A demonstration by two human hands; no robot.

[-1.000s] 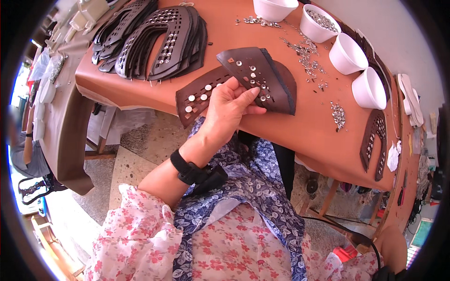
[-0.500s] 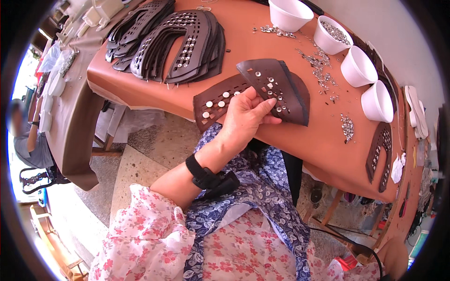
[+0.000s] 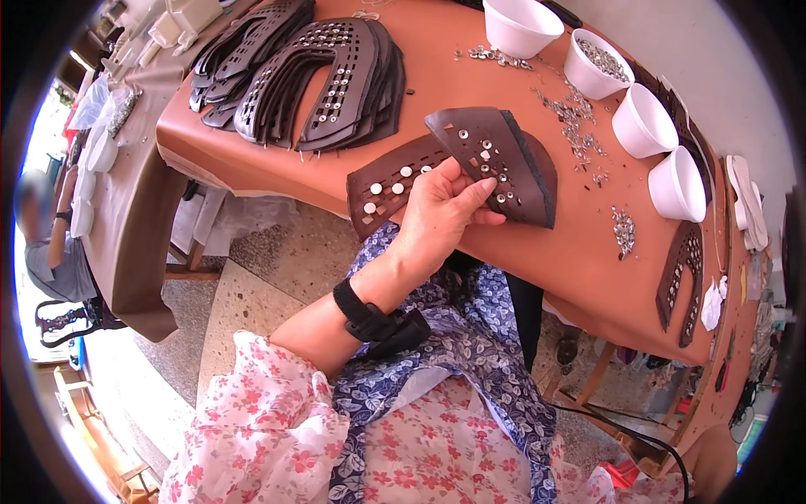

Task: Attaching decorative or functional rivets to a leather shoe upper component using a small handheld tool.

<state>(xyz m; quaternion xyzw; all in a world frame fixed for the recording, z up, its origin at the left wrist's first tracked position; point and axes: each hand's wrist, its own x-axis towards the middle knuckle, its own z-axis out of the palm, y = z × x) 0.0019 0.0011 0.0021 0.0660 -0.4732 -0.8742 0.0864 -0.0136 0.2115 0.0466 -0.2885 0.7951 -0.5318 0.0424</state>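
My left hand (image 3: 441,206) pinches a dark brown curved leather piece (image 3: 495,160) at the near edge of the table, thumb on top. One end of the piece is folded over, with silver rivets set among its slots. Round white caps (image 3: 375,189) dot the other end, left of my fingers. Only part of my right arm (image 3: 714,462) shows at the lower right; its hand is out of view. Right of the leather lies a small heap of loose silver rivets (image 3: 623,233), and beyond it a longer scatter of metal bits (image 3: 575,130).
Stacked dark leather pieces (image 3: 353,92) fill the table's far left. White bowls (image 3: 645,122) line the far right side, one holding metal bits. Another studded leather piece (image 3: 672,290) lies at the right edge. A seated person (image 3: 59,260) works at a brown-covered table (image 3: 126,227) to the left.
My left hand keeps its pinch on the leather piece almost unmoved. At the lower right edge, my right arm has shifted slightly.
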